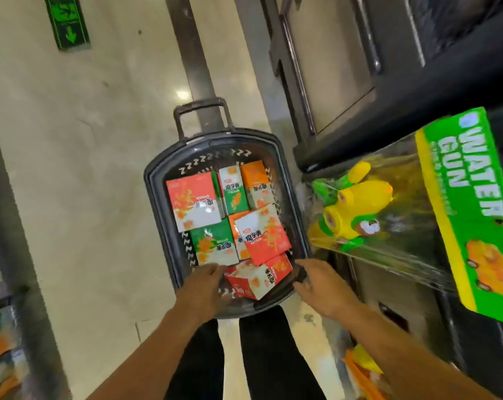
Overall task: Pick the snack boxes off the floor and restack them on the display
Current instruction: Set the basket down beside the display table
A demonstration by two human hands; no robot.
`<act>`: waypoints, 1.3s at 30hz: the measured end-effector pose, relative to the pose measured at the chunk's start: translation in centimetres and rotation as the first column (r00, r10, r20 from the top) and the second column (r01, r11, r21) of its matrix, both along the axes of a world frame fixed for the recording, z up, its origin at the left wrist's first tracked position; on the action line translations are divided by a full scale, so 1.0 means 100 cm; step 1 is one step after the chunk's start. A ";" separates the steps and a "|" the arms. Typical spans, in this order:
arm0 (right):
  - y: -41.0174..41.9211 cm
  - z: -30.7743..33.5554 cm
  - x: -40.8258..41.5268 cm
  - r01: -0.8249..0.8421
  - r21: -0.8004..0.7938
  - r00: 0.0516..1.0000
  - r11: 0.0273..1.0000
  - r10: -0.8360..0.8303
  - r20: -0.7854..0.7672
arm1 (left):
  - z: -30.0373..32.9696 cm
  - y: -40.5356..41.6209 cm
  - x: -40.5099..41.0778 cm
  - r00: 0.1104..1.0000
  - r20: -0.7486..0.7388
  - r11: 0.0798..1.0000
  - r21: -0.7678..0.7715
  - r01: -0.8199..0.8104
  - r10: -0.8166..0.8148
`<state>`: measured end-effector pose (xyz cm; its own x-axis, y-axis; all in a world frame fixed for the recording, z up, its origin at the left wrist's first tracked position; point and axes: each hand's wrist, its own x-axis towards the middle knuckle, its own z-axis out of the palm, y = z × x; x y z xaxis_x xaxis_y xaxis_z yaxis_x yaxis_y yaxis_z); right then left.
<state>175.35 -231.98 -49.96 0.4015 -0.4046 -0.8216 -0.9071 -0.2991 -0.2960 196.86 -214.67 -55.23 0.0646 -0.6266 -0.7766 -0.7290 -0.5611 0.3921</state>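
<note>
A dark plastic basket [157, 180] with a pull handle [201, 106] stands on the pale floor in front of me. It holds several snack boxes: a large red-and-white box [194, 202], green boxes [233, 189] [215, 245], an orange box [257, 183] and a red box [266, 233] lying on top. A tilted red box [256, 277] sits at the near end. My left hand [207, 287] reaches over the near-left rim, fingers fairly straight and touching that tilted box. My right hand [319, 284] grips the near-right rim with curled fingers.
A green and yellow water gun package [461, 197] juts out from the dark display unit [360, 67] on the right, close above the basket. Blurred goods fill a shelf [1, 342] at the left edge. A green arrow sign [66, 21] marks the floor.
</note>
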 end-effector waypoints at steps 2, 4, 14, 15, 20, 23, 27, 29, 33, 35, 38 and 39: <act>0.001 -0.030 -0.003 0.007 -0.006 1.000 1.000 -0.007 0.029 | -0.037 -0.003 -0.017 0.999 -0.028 1.000 0.003 0.024 -0.024; 0.004 -0.055 -0.002 0.042 0.004 0.997 0.999 -0.042 0.072 | -0.069 0.001 -0.035 0.998 -0.046 0.999 0.013 0.039 -0.038; 0.015 -0.097 -0.010 0.148 0.048 0.974 0.988 -0.154 0.164 | -0.126 0.020 -0.092 0.988 -0.009 0.977 -0.150 -0.154 0.155; 0.014 -0.098 -0.011 0.151 0.046 0.974 0.988 -0.156 0.164 | -0.126 0.023 -0.090 0.984 -0.019 0.966 -0.185 -0.180 0.180; 0.008 -0.101 -0.011 0.166 -0.003 0.968 0.986 -0.162 0.190 | -0.125 0.027 -0.078 0.965 -0.054 0.934 -0.243 -0.262 0.256; 0.006 -0.100 -0.008 0.162 -0.008 0.966 0.987 -0.157 0.205 | -0.120 0.022 -0.068 0.899 -0.194 0.881 -0.200 -0.428 0.393; 0.003 -0.102 -0.002 0.168 -0.005 0.963 0.986 -0.163 0.216 | -0.102 0.020 -0.043 0.743 -0.418 0.822 0.016 -0.570 0.523; 0.003 -0.102 0.002 0.204 0.004 0.955 0.979 -0.200 0.220 | -0.081 0.019 -0.023 0.794 -0.398 0.866 0.004 -0.500 0.460; 0.003 -0.107 0.016 0.308 0.024 0.927 0.951 -0.306 0.216 | -0.041 0.016 0.022 0.921 -0.245 0.943 -0.068 -0.327 0.302; 0.003 -0.115 0.024 0.354 0.031 0.913 0.935 -0.352 0.206 | -0.028 0.006 0.042 0.966 -0.152 0.968 -0.114 -0.226 0.208; 0.007 -0.128 0.036 0.437 0.020 0.887 0.899 -0.434 0.158 | -0.020 -0.015 0.067 0.992 -0.033 0.985 -0.125 -0.122 0.119; 0.010 -0.133 0.040 0.460 0.012 0.876 0.888 -0.456 0.155 | -0.021 -0.020 0.071 0.994 -0.010 0.987 -0.117 -0.113 0.112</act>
